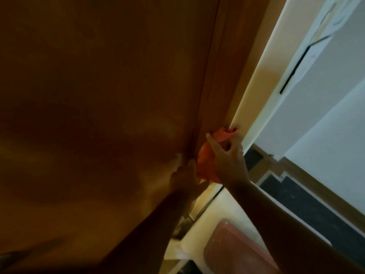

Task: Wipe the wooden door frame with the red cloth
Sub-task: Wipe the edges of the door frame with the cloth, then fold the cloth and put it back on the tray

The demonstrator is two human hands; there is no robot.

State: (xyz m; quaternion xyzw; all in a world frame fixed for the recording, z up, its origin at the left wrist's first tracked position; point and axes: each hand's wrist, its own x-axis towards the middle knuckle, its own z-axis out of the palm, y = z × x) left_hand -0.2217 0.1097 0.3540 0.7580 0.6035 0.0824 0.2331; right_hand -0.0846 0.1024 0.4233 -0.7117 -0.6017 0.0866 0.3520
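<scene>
The wooden door frame [227,62] runs as a brown strip from the top centre down to the middle of the view, beside a large dark wooden door [98,95]. My right hand [227,161] presses the red cloth [205,161] against the lower part of the frame, fingers curled over the bunched fabric; a fold of cloth sticks out above the fingers. My left hand [183,175] lies just left of the cloth, against the door's edge, partly in shadow. Whether its fingers touch the cloth is unclear.
A cream wall edge [262,76] borders the frame on the right, with a white wall [325,115] beyond. Below lie dark floor tiles [296,198] with a wooden skirting, a pale floor and a reddish mat [233,250].
</scene>
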